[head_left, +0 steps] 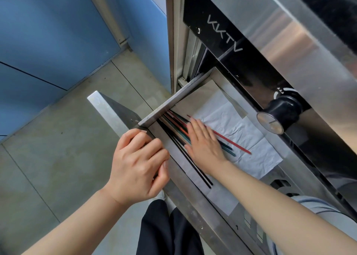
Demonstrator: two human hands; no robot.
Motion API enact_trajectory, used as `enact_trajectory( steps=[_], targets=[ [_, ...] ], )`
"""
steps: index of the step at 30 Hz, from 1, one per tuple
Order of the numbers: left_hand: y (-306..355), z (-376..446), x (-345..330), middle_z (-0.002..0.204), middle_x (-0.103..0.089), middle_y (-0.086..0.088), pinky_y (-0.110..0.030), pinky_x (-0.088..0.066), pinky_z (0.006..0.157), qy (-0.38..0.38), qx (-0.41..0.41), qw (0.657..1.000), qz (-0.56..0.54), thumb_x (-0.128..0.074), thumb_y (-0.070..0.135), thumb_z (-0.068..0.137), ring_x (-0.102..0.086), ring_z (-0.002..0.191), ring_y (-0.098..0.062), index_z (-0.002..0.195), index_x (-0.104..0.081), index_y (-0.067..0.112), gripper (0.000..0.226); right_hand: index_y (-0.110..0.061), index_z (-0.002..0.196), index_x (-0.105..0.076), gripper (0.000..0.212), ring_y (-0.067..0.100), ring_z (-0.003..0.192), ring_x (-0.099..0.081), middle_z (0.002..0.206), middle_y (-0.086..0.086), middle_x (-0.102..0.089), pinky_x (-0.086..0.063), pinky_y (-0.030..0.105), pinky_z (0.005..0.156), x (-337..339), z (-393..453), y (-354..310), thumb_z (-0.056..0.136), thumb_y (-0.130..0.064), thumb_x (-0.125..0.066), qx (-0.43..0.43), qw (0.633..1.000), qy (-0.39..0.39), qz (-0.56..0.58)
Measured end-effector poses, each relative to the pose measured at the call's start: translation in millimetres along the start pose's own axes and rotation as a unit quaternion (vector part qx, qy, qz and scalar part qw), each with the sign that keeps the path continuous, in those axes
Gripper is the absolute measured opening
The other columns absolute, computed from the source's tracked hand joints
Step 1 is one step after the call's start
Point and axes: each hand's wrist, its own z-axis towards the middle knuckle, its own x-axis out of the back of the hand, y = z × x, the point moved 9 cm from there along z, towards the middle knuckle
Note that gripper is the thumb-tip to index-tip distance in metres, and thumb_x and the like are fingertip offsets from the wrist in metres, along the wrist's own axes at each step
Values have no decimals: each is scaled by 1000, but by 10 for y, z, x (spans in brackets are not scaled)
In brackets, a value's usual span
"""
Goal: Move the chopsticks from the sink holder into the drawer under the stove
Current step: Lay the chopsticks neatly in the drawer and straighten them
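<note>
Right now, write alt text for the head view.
A person's right hand lies flat on coloured chopsticks in an open steel drawer lined with white paper, while the left hand grips the drawer's front edge. A black stove knob sits above on the steel front.

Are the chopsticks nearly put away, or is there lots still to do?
Nearly done, it seems. The chopsticks already lie in the open drawer on a white paper liner. The right hand rests flat on them, apparently spreading or tidying them, while the left hand grips the drawer front. What looks left is closing the drawer. The sink holder is out of view.
</note>
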Motion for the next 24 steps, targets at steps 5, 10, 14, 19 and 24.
enact_trajectory(
  steps=[5,10,14,19,24],
  targets=[
    [6,-5,6,65,-58,-4,-37,-39,83,0,-1,1000,3,-32,24,93,-48,63,-29,63,-61,13,44,-7,150,6,70,22,147,11,160,11,10,-3,40,121,-133,-187,169,99,-46,-22,-16,999,-26,15],
    [9,-12,8,66,-57,-3,-36,-38,83,0,0,1000,8,-32,23,93,-47,64,-28,62,-61,13,43,-11,152,1,70,29,147,11,161,7,7,0,47,119,-156,-132,114,98,-50,-22,-29,999,-27,-2],
    [4,-15,12,66,-57,-3,-36,-38,83,1,1,1000,7,-32,24,93,-47,64,-28,62,-60,13,43,-17,152,-1,69,38,146,7,161,-1,6,0,54,115,-164,-78,103,97,-52,-23,-52,998,-38,23],
    [6,-10,4,66,-57,-2,-36,-37,83,-2,1,1000,5,-33,23,92,-46,65,-27,63,-60,13,41,-11,151,-11,70,38,141,-15,160,4,-11,-14,55,112,-56,50,-38,96,-53,-24,-71,997,-26,27],
    [6,-9,6,66,-58,-2,-36,-36,83,-1,-2,1000,4,-33,23,91,-46,64,-26,63,-61,14,40,-6,148,-17,76,39,134,-25,155,9,-21,-26,52,107,9,173,-157,93,-56,-31,-109,991,-10,71]
  ],
)
